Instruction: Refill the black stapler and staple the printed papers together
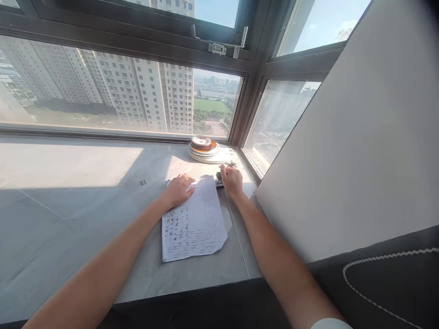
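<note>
A sheet of paper (202,224) with rows of handwritten marks lies on the pale stone sill, its lower right corner cut off or folded. My left hand (180,189) rests on the paper's upper left part, fingers stretched out. Just past the upper right edge of the sheet, my right hand (232,180) is closed, thumb on top; what it grips is hidden. A small dark object (219,179) shows beside its fingers, too little to name. Beyond the hands sits a stack of round, plate-like things (205,153), white below and orange-brown near the top.
Dark-framed windows (137,91) border the sill (85,228) at the back, with tall buildings outside. A white slanted panel (350,137) closes off the right. Small bits (143,182) lie on the sill at left. A beaded cord (346,269) hangs at lower right.
</note>
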### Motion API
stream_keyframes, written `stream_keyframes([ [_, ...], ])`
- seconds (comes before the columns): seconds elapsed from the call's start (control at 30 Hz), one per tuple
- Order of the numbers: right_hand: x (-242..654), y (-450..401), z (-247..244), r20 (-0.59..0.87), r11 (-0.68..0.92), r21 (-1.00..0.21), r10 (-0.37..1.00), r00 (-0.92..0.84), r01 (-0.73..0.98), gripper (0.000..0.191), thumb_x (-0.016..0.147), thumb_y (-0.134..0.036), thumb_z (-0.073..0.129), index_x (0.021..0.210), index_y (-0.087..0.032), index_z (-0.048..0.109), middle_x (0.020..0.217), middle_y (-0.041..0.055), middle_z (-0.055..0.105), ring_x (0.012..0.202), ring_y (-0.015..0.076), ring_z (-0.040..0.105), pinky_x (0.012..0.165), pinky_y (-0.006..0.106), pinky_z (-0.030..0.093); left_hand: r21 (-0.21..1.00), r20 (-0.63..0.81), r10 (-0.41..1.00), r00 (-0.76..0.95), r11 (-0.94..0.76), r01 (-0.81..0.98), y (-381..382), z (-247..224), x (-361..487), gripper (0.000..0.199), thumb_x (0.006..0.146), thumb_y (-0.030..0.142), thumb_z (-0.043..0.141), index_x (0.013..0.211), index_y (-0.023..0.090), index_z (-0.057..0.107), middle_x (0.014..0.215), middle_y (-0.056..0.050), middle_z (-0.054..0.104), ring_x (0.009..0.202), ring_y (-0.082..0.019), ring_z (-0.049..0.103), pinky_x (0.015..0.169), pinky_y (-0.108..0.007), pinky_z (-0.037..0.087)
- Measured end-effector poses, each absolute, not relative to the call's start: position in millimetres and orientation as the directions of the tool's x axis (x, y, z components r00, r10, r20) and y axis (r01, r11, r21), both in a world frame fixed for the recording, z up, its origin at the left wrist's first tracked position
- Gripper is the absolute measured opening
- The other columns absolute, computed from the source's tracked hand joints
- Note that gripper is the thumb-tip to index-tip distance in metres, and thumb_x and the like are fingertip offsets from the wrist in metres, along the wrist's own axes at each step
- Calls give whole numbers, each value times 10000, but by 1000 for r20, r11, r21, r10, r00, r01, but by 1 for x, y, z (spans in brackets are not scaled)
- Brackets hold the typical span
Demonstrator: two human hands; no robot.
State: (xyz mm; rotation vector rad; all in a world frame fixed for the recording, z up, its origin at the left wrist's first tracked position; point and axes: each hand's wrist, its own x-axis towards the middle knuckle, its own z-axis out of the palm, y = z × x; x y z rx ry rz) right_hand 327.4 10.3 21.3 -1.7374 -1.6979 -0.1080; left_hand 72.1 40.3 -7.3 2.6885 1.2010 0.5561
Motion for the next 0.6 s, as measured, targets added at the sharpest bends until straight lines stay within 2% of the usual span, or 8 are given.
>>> stream_keyframes([
  [0.1, 311, -2, 30, 587, 118, -401, 795, 156, 909, 670, 1138, -332, 145, 548, -209, 437, 583, 15, 503, 696, 175, 532, 926, 333, 388, 327, 288, 747, 599, -665, 672, 46, -9, 72, 361, 991, 324, 477, 1280, 244, 678, 1317, -104, 646, 1221, -315, 556, 1059, -471, 439],
  [0.17, 293, -11, 35, 590, 206, -364, 805, 54, 908, 668, 1142, -325, 140, 566, -205, 454, 594, 20, 522, 709, 176, 530, 852, 319, 376, 361, 300, 753, 586, -658, 661, 50, -10, 71, 340, 993, 282, 442, 1206, 241, 702, 1248, -103, 666, 1197, -304, 572, 1047, -448, 450],
  [0.27, 268, -22, 41, 576, 315, -271, 810, -109, 910, 612, 1139, -349, 262, 584, -200, 474, 604, 16, 528, 733, 180, 516, 801, 324, 336, 354, 299, 766, 569, -642, 680, 54, -11, 69, 309, 966, 247, 457, 1119, 232, 725, 1207, -116, 667, 1181, -309, 575, 1032, -433, 457],
  [0.33, 261, -28, 45, 595, 299, -242, 797, -103, 923, 585, 1132, -317, 273, 606, -198, 500, 625, 19, 530, 745, 184, 503, 817, 340, 320, 323, 292, 777, 558, -630, 707, 53, -11, 68, 340, 954, 228, 465, 1168, 247, 728, 1250, -118, 650, 1188, -314, 565, 1029, -443, 455],
  [0.43, 269, -35, 52, 641, 200, -235, 768, -3, 951, 568, 1115, -254, 230, 638, -199, 534, 667, 41, 532, 776, 207, 502, 856, 375, 308, 289, 274, 792, 546, -609, 739, 48, -9, 68, 431, 951, 197, 448, 1265, 316, 718, 1248, -100, 640, 1164, -305, 560, 1023, -459, 456],
  [0.5, 277, -40, 57, 668, 151, -218, 743, 34, 964, 536, 1093, -231, 244, 654, -200, 550, 701, 58, 546, 810, 228, 511, 882, 402, 298, 271, 257, 798, 544, -600, 752, 45, -8, 69, 455, 943, 189, 453, 1276, 347, 719, 1230, -92, 639, 1155, -301, 556, 1027, -463, 454],
  [0.6, 279, -45, 62, 684, 178, -165, 729, -17, 970, 494, 1077, -235, 278, 689, -199, 581, 745, 71, 571, 846, 244, 515, 905, 424, 282, 264, 260, 802, 538, -595, 759, 43, -7, 70, 442, 919, 176, 471, 1226, 342, 741, 1232, -96, 638, 1167, -303, 556, 1036, -464, 449],
])
